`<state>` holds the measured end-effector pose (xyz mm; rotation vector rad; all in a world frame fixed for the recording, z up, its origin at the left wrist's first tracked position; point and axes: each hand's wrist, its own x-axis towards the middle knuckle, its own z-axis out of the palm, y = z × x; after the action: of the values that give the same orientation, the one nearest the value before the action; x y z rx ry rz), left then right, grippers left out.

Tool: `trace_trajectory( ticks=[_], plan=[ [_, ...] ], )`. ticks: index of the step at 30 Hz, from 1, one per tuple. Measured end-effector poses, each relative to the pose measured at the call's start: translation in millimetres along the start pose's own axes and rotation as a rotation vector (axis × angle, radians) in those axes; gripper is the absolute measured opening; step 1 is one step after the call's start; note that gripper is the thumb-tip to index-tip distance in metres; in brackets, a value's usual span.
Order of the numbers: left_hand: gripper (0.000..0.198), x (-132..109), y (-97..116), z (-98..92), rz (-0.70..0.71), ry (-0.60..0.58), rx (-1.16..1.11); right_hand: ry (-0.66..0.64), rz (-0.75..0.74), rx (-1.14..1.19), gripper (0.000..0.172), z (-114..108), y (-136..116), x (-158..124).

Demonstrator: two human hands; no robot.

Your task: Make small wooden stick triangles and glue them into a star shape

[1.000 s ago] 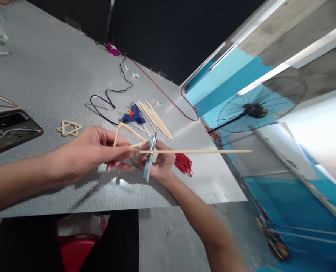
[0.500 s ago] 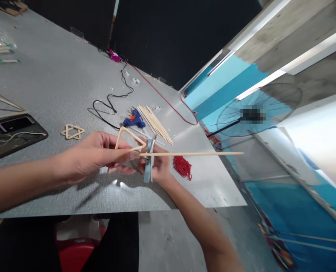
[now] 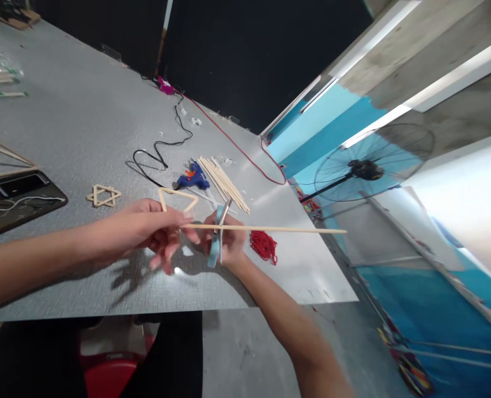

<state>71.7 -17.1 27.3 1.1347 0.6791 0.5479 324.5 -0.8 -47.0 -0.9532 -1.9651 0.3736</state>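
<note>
Presently, the left hand (image 3: 158,224) pinches one end of a long, pale, round wooden stick (image 3: 282,229) between thumb and fingertips, with a small triangle of pale wooden rods (image 3: 178,193) in the same grasp. The right hand (image 3: 233,241) is closed around a light-blue and metal hand tool (image 3: 214,250), which stands across the stick near the pinched end; whether its blades bite cannot be told. The stick lies level above the grey table (image 3: 83,119), its free end reaching beyond the table's edge in this view. Probable faults: the stick may roll or slip, since it is pinched only near one end; a severed long piece, if unsupported, could drop to the floor; a slanted bite could splinter the wood. The triangle's joints might be strained if that hand tightens. Left fingertips lie near the tool, so a slip could nip them. The red cord bundle (image 3: 263,246) lies beside the right hand, apart from the work.
</note>
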Motion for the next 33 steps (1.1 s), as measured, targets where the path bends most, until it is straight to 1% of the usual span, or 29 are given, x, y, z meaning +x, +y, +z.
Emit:
trace_trajectory(
  ticks=[2,3,5,8,11,13,15,17,18,19,20,21,22,23,24,25,26,27,28,30,32,33],
  plan=[
    [0.046,5,0,-11.8,-0.064,0.108,0.208,0.061,-0.027,0.033,0.011,0,1,2],
    [0.048,8,-1,-18.8,-0.101,0.155,0.356,0.1,-0.045,0.031,0.008,0,2,3],
    [0.053,13,-1,-32.1,-0.137,0.236,0.646,0.121,-0.04,-0.018,0.006,1,3,4],
    [0.058,18,-1,-44.0,-0.155,0.249,0.912,0.138,-0.015,-0.057,0.005,3,2,4],
    [0.064,17,-3,-44.4,-0.129,0.293,1.081,0.149,-0.012,-0.024,0.005,4,0,4],
    [0.068,15,-3,-41.2,-0.086,0.364,1.162,0.154,-0.001,-0.015,0.005,4,-1,4],
    [0.069,12,-2,-37.0,-0.038,0.469,1.219,0.151,0.015,-0.034,0.005,3,-1,4],
    [0.065,7,1,-31.9,0.048,0.566,1.248,0.158,0.022,-0.059,0.004,3,0,4],
    [0.059,4,2,-29.0,0.111,0.574,1.25,0.158,0.019,-0.063,0.004,2,1,4],
    [0.049,2,2,-25.8,0.196,0.544,1.237,0.153,0.012,-0.051,0.005,2,1,4],
    [0.038,1,2,-22.6,0.298,0.476,1.209,0.143,0.003,-0.024,0.007,2,0,4],
    [0.035,0,-1,-19.2,0.417,0.388,1.165,0.128,-0.007,0.007,0.009,1,-1,4],
    [0.049,1,-4,-15.8,0.54,0.3,1.106,0.116,-0.017,0.036,0.011,1,-4,4],
    [0.07,2,-9,-12.4,0.654,0.226,1.039,0.11,-0.026,0.06,0.012,1,-7,5],
    [0.091,5,-15,-9.2,0.748,0.18,0.973,0.112,-0.037,0.082,0.013,1,-11,5],
    [0.104,8,-22,-6.3,0.8,0.155,0.92,0.115,-0.045,0.099,0.013,2,-16,6],
    [0.11,11,-28,-3.9,0.819,0.136,0.883,0.118,-0.052,0.117,0.012,5,-21,6],
    [0.109,14,-33,-2.1,0.821,0.117,0.858,0.115,-0.052,0.142,0.012,8,-25,6],
    [0.104,16,-37,-1.2,0.814,0.093,0.841,0.103,-0.042,0.174,0.012,12,-29,6],
    [0.084,18,-38,-2.2,0.804,0.059,0.822,0.073,0.022,0.257,0.011,25,-36,7],
    [0.065,16,-32,-6.6,0.774,0.069,0.834,0.062,0.116,0.342,0.014,40,-41,10],
    [0.059,14,-28,-9.8,0.76,0.081,0.844,0.065,0.153,0.37,0.017,48,-44,13]
  ],
)
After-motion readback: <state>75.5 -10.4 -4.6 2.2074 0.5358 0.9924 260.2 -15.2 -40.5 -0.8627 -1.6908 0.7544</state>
